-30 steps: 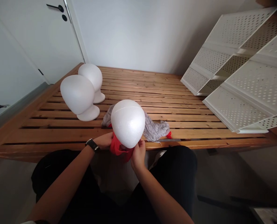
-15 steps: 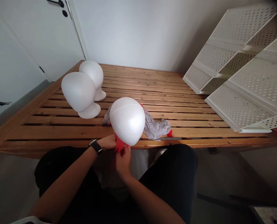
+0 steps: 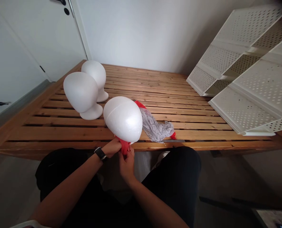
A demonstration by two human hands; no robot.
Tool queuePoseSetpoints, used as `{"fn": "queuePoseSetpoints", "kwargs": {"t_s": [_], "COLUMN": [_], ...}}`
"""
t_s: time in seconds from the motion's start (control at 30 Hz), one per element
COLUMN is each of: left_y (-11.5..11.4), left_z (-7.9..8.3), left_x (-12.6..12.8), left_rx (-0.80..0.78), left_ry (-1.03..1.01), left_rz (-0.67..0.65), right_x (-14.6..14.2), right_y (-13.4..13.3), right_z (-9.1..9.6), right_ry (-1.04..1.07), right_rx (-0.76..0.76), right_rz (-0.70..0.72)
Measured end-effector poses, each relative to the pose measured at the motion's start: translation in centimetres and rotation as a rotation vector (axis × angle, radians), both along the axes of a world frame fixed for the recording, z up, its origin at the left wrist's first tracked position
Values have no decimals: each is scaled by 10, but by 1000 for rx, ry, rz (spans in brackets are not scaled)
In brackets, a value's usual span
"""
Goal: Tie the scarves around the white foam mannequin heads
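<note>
A white foam mannequin head (image 3: 123, 118) stands at the near edge of the slatted wooden table (image 3: 179, 95), tilted toward the left. A red cloth (image 3: 124, 146) is bunched under it at its neck. My left hand (image 3: 112, 147), with a black watch on the wrist, and my right hand (image 3: 127, 161) both pinch this red cloth just below the head. A crumpled grey cloth (image 3: 155, 128) lies on the table to the head's right, with a bit of red showing at its far tip and behind the head.
Two more white foam heads (image 3: 81, 93) (image 3: 95, 77) stand on the table's left. A white perforated shelf unit (image 3: 247, 69) leans over the table's right side. A white door and wall are behind. My dark-clothed legs are below the table edge.
The foam head has tipped to the left. My right hand has moved from the head's right side in toward my left hand, and the red cloth is gathered tighter under the neck.
</note>
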State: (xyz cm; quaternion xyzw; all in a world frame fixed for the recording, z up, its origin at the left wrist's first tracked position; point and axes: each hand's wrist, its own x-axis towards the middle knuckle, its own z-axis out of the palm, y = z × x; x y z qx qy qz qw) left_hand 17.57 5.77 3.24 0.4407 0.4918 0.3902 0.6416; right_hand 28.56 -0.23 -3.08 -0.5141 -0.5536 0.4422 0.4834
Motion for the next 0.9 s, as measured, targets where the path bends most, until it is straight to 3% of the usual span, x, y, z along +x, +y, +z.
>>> {"fn": "queuePoseSetpoints", "kwargs": {"t_s": [0.13,0.4,0.5,0.57,0.73,0.83,0.9], "left_y": [4,9,15,22,40,43,40], "left_z": [6,2,1,5,23,27,27], "left_x": [4,-4,-14,-24,-43,-46,-46], "left_rx": [-110,-77,6,112,306,383,424], "left_ry": [-56,112,245,353,520,627,728], "left_rz": [48,41,27,-74,-492,-606,-600], "right_x": [11,30,35,38,45,50,54], "right_y": [0,6,13,17,24,33,42], "right_z": [1,-2,-7,-8,-5,-3,-1], "right_ry": [-24,-36,-19,-31,-148,-156,-147], "right_rx": [-9,-39,-49,-61,-80,-81,-75], "right_rz": [10,-8,-38,-52,-23,8,3]}}
